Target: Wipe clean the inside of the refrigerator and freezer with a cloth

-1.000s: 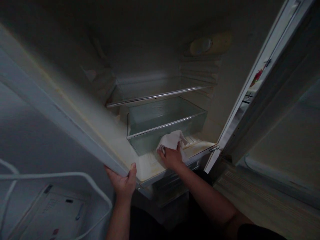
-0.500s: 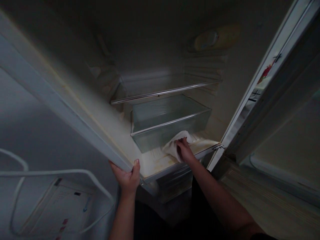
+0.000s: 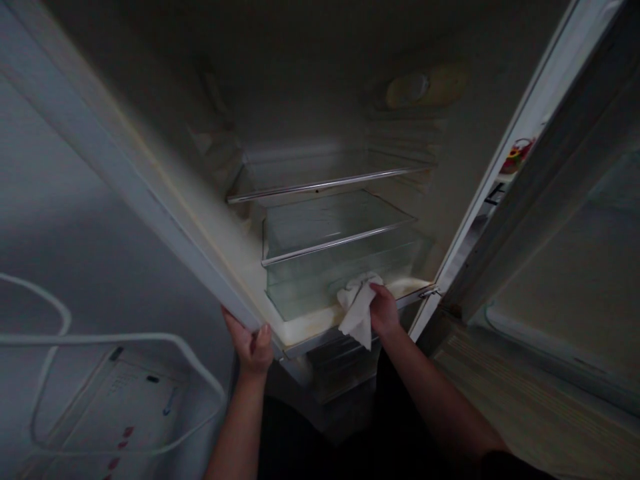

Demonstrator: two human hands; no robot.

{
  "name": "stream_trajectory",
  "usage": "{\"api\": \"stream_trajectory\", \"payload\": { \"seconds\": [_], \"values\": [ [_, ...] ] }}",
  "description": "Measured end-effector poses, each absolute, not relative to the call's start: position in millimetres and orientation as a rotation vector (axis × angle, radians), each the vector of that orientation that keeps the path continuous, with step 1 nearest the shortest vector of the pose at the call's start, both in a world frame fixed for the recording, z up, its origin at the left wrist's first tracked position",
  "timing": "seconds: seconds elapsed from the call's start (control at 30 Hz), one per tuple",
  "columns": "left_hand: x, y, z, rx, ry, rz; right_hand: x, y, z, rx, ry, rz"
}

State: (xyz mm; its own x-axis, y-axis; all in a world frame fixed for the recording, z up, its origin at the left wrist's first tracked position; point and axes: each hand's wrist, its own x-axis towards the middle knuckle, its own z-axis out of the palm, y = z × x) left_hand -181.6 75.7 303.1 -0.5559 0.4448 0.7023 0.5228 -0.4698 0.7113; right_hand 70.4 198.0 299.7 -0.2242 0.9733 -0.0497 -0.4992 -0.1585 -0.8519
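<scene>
My right hand is closed on a crumpled white cloth, which hangs over the front lip of the fridge floor. My left hand grips the left front edge of the fridge, low down near the corner, with the thumb towards the inside. Behind the cloth, a clear glass panel lies at the bottom of the compartment. Above it are a glass shelf with a shiny front trim and a higher shelf with a similar trim.
The fridge door stands open on the right, with a hinge at the lower corner. A lamp cover sits on the inner right wall. At left, a white cable loops in front of a box. A lower compartment shows below.
The cloth has come from the fridge floor out to its front lip, bunched differently in my right hand. My left hand keeps its hold. The camera view has shifted slightly.
</scene>
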Motion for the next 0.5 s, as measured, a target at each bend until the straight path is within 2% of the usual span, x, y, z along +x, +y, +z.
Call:
{"api": "stream_trajectory", "payload": {
  "seconds": [0.17, 0.5],
  "values": [
    [-175, 76, 312, -1.474, -1.457, -2.392, 106, 154, 298, -0.757, -0.549, 1.828],
    [-181, 66, 306, -1.516, -1.565, -2.381, 148, 93, 276, -0.983, -0.461, 1.742]
  ]
}}
